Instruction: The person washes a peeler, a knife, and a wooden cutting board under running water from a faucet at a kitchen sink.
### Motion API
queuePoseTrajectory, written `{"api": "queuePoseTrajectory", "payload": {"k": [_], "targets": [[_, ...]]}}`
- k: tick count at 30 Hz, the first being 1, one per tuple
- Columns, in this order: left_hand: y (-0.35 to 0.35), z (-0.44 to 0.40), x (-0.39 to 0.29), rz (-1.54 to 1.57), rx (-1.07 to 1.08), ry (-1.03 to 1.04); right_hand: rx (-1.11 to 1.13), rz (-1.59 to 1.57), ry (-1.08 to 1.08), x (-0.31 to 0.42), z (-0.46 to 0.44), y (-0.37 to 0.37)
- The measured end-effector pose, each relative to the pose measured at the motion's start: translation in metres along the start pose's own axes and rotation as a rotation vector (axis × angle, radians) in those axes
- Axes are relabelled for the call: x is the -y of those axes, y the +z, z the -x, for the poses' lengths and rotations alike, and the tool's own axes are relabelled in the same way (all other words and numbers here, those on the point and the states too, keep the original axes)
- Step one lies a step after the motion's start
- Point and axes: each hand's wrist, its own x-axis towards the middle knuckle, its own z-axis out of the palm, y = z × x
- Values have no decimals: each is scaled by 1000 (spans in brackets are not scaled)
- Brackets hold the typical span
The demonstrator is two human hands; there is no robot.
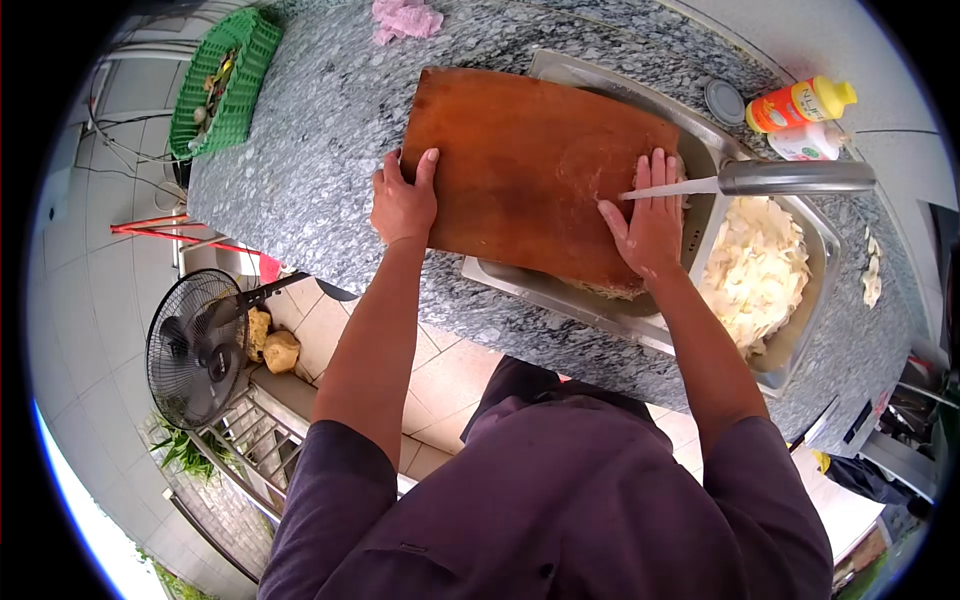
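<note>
A brown wooden cutting board (520, 170) lies over the left sink basin (565, 70) and reaches onto the granite counter. My left hand (404, 205) holds its left edge, thumb along the top and fingers at the side. Near the board's right end, my right hand (650, 228) rests flat on the wood with fingers stretched out. The metal faucet (795, 178) points over that hand, with a whitish stream or spout tip crossing the fingers. Pale thin slices (752, 275) fill the right basin. What lies beneath the board is mostly hidden.
Behind the sink are a yellow-and-red bottle (800, 104), a white bottle (808, 142) and a round lid (724, 102). A pink cloth (405, 18) and a green basket (225, 85) are on the counter's far left. A black fan (198, 345) stands below left.
</note>
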Motion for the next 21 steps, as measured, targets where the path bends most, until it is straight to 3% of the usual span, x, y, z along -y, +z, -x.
{"api": "queuePoseTrajectory", "payload": {"k": [6,10,12,17,19,21], "targets": [[-7,-18,12,264,185,-102,127,-47,-79,56,32,-11],[-1,-30,32,679,316,-239,223,-5,-190,100,15,1],[0,-32,40,935,399,-243,219,-110,-392,137,2,13],[-7,-19,36,846,363,-178,191,-212,-579,212,-50,52],[1,-20,40,809,312,-110,251,-229,-643,200,-61,47],[2,-17,40,577,269,28,295,-285,-729,158,-77,39]]}}
